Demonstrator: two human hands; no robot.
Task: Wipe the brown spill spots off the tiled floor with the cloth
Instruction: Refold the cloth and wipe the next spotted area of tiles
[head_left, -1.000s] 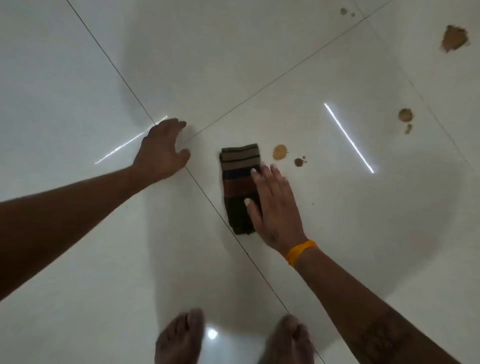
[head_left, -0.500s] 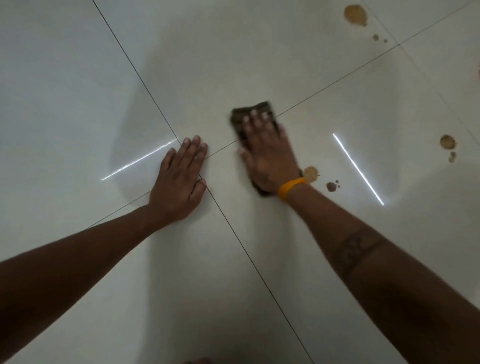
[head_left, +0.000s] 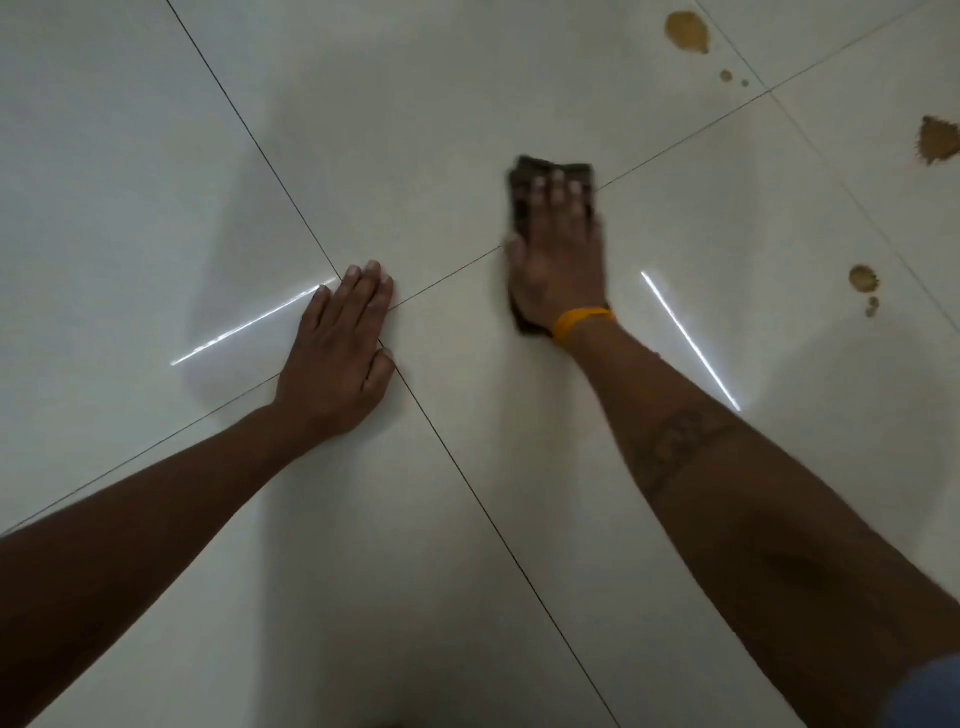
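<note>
A dark folded cloth (head_left: 527, 174) lies flat on the white tiled floor (head_left: 467, 104), mostly covered by my right hand (head_left: 558, 254). That hand presses down on it with straight fingers; an orange band circles the wrist. My left hand (head_left: 343, 353) rests flat on the floor over the crossing of the tile joints, left of the cloth. Brown spill spots show to the right: a large one at the top (head_left: 687, 32), one at the right edge (head_left: 937, 141), and a smaller one lower down (head_left: 863, 278) with a drip below it.
Two tiny brown drops (head_left: 726, 76) sit below the top spot. Dark grout lines cross the floor diagonally. Two bright light streaks (head_left: 688, 338) reflect off the glossy tiles beside my hands.
My right hand slid the cloth forward and then right across the tile; the brown spots beside it are no longer visible. My left hand settled flat on the floor. The view moved forward past my feet.
</note>
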